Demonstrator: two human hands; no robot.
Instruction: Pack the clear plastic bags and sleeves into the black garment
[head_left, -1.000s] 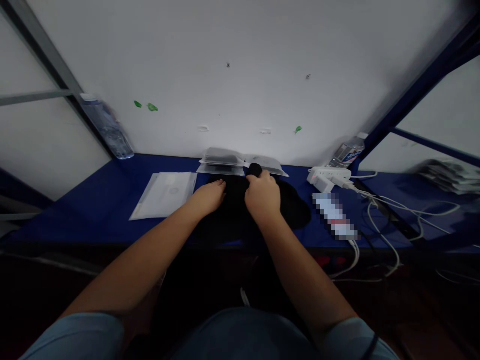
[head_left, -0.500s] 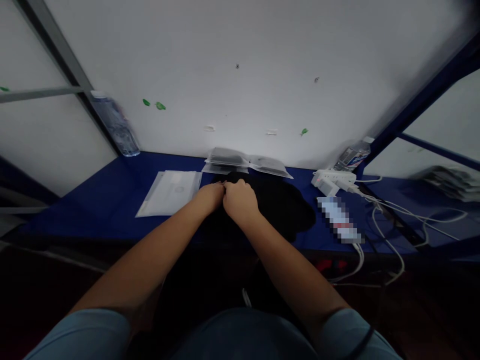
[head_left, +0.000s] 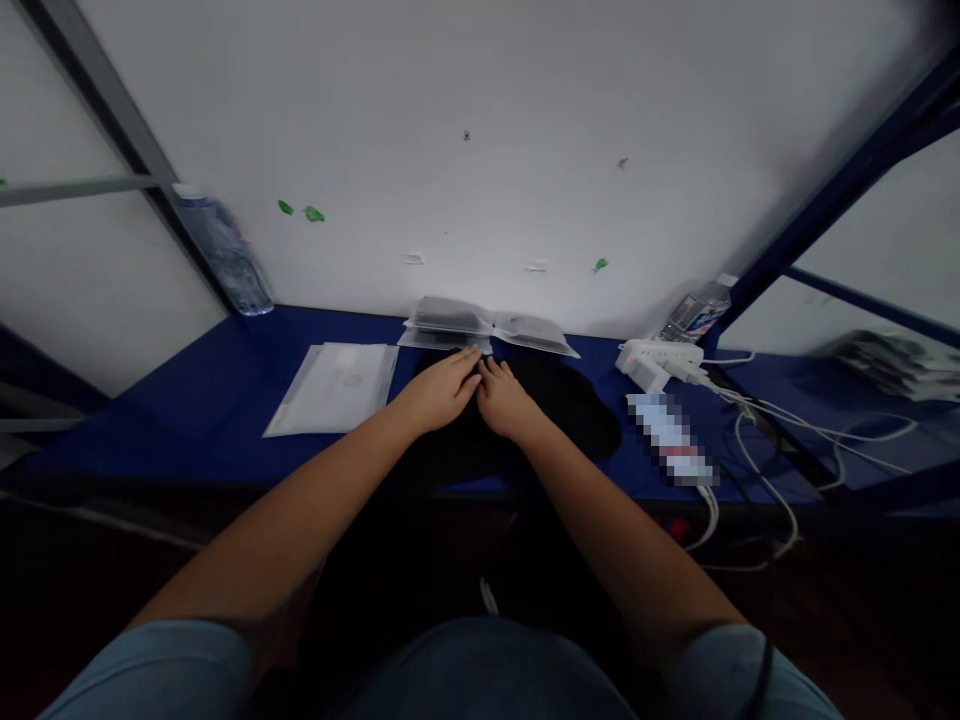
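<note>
A dark black piece of cloth [head_left: 574, 405], perhaps a garment, lies on the blue desk; its folds are too dark to make out. My left hand [head_left: 444, 390] rests on it with the fingers stretched out, pointing away from me and to the right. Beside it my right hand [head_left: 508, 400] lies on the cloth too, fingers extended forward. The fingertips of both hands nearly meet. Clear plastic bags [head_left: 487, 325] stand just beyond the cloth, against the wall.
White plastic sleeves [head_left: 334, 388] lie to the left. Water bottles stand at the far left [head_left: 229, 260] and back right [head_left: 699, 310]. On the right are a white power strip [head_left: 660, 355], a blurred-out phone [head_left: 671, 440] and loose white cables [head_left: 787, 420]. The blue desk [head_left: 180, 400] ends at a front edge.
My hands were closed together at the cloth's left part. Now the fingers are stretched out over it, and both hands sit further right. The cloth's near edge has shifted.
</note>
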